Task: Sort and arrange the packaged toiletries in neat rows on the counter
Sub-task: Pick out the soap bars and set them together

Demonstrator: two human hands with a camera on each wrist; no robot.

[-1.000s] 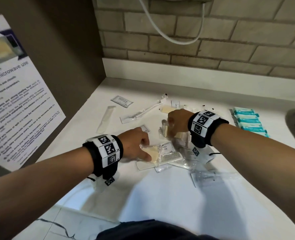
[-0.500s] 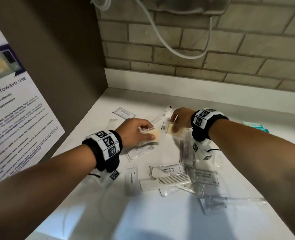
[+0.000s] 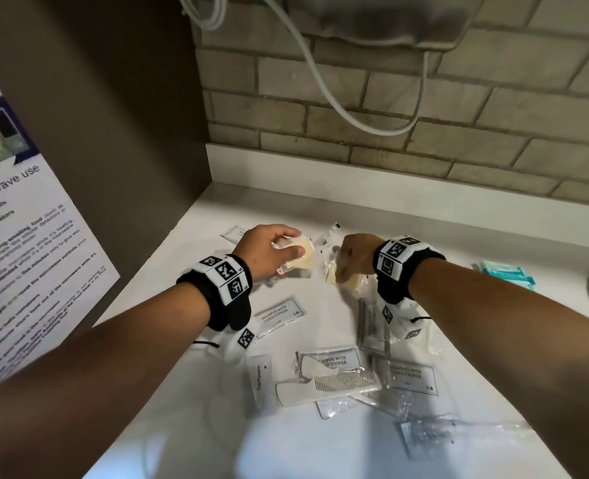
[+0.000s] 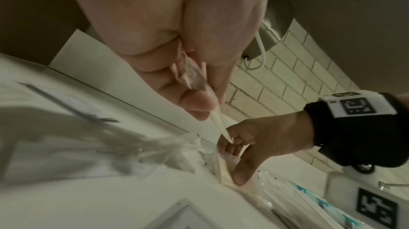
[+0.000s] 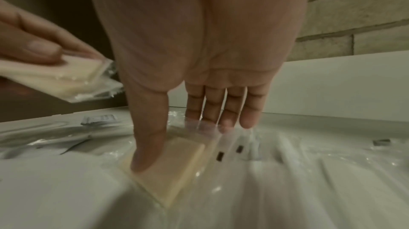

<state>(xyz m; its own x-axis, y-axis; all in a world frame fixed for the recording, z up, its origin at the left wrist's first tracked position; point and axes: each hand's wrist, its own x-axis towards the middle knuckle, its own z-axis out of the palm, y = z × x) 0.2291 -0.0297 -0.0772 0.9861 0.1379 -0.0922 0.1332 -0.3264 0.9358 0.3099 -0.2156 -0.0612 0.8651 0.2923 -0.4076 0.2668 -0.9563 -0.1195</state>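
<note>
My left hand (image 3: 276, 250) holds a cream soap bar in clear wrap (image 3: 303, 257) a little above the white counter (image 3: 320, 451), thumb on top; the left wrist view shows the bar (image 4: 218, 122) edge-on between my fingers (image 4: 194, 103). Just to its right, my right hand (image 3: 352, 257) grips a second wrapped soap bar (image 3: 350, 283) that lies on the counter. In the right wrist view my thumb (image 5: 150, 145) sits on this bar (image 5: 177, 166) and my fingertips (image 5: 221, 119) touch the wrapper's far edge. The left hand's soap (image 5: 66, 79) hangs at the upper left there.
A loose pile lies nearer me: shampoo sachets (image 3: 279, 316), a white comb (image 3: 327, 388), a toothpaste sachet (image 3: 262, 382) and a clear-wrapped item (image 3: 435, 433). Teal packets (image 3: 507, 274) sit at the right. A wrapped toothbrush (image 3: 331, 229) and a sachet (image 3: 232, 233) lie at the back. A brown panel stands left.
Both hands have carried their soap bars from the pile toward the back of the counter. The right hand's bar has come down onto the surface.
</note>
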